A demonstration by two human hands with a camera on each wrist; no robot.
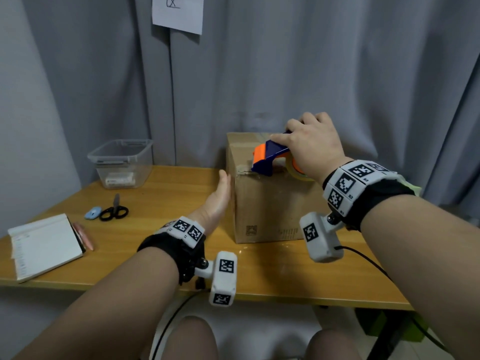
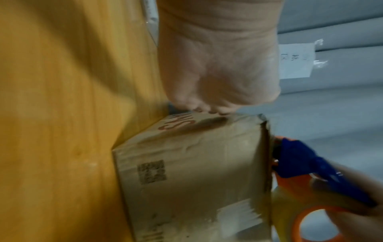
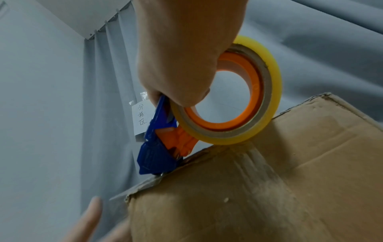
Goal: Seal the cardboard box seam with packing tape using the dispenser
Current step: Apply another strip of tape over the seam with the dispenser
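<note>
On the worktop the cardboard box stands; it looks light and its worn walls a little soft, so it may slide. The left hand, fingers straight, braces its left side. On top, the right hand grips the stiff plastic dispenser, nose at the left edge.

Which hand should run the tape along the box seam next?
Right. The right hand already grips the tape dispenser, its blade end on the cardboard box top edge. The left hand lies flat against the box's side, steadying it.
</note>
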